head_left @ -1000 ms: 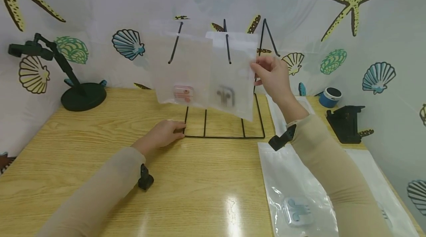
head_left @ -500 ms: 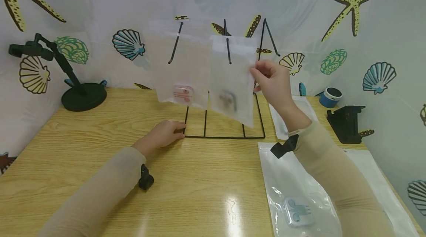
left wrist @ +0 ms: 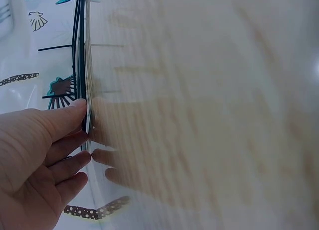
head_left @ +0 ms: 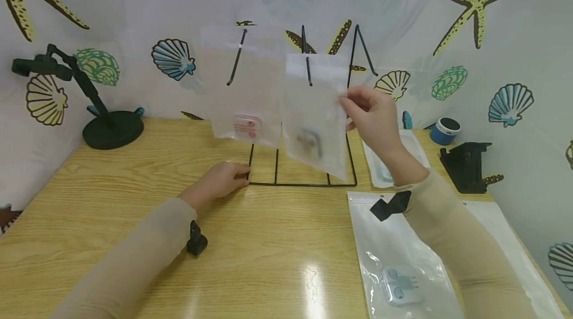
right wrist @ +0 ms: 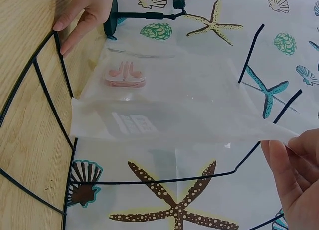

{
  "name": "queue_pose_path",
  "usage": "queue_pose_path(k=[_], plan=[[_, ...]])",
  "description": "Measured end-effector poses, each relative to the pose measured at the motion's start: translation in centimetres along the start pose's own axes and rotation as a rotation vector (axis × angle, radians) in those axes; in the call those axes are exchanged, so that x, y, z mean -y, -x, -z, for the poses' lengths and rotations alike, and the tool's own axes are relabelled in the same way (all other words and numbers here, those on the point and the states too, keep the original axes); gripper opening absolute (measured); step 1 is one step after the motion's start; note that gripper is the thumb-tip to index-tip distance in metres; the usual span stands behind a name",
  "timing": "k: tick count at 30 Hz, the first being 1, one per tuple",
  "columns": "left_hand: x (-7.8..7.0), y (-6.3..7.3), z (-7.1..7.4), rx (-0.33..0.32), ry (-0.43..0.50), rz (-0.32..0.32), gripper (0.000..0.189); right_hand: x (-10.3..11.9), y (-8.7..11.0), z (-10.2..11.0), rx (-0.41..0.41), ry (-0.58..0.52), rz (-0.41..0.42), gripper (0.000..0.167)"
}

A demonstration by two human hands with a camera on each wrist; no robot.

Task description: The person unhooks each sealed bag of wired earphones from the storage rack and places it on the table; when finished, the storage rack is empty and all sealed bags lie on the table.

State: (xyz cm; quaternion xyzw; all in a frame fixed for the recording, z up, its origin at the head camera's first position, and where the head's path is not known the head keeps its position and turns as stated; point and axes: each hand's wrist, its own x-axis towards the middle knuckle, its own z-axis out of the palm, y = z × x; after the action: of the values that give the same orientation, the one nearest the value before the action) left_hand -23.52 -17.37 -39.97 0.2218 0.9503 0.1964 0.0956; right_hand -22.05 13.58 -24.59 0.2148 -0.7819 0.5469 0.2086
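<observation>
My left hand pinches the front left corner of a black wire display rack; the left wrist view shows thumb and fingers on the wire. With my right hand I pinch the right edge of a translucent zip bag that hangs tilted on the middle hook. A blurred dark item shows at that bag's bottom; its kind is unclear. On the left hook hangs another zip bag, with pink earphones in a clear case. The right hook carries no bag.
Flat on the table's right side lie a zip bag with pale blue earphones and a further white packet. A black stand and a blue round object are behind. A dark lamp-like stand occupies the back left.
My right hand has moved slightly down and right, drawing the bag forward along the middle hook; less of the hook shows in front of it. The left hand has stayed put.
</observation>
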Motion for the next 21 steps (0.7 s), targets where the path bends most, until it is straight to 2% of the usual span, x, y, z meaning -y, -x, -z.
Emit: queue_pose_path(k=[5, 21], plan=[[0.1, 0.0, -0.1, -0.004, -0.001, -0.005, 0.045, -0.8, 0.1, 0.2, -0.006, -0.011, 0.013, 0.012], [0.2, -0.1, -0.1, -0.004, -0.011, -0.012, 0.044, 0.2, 1.5, 0.8, 0.007, 0.018, 0.089, 0.005]])
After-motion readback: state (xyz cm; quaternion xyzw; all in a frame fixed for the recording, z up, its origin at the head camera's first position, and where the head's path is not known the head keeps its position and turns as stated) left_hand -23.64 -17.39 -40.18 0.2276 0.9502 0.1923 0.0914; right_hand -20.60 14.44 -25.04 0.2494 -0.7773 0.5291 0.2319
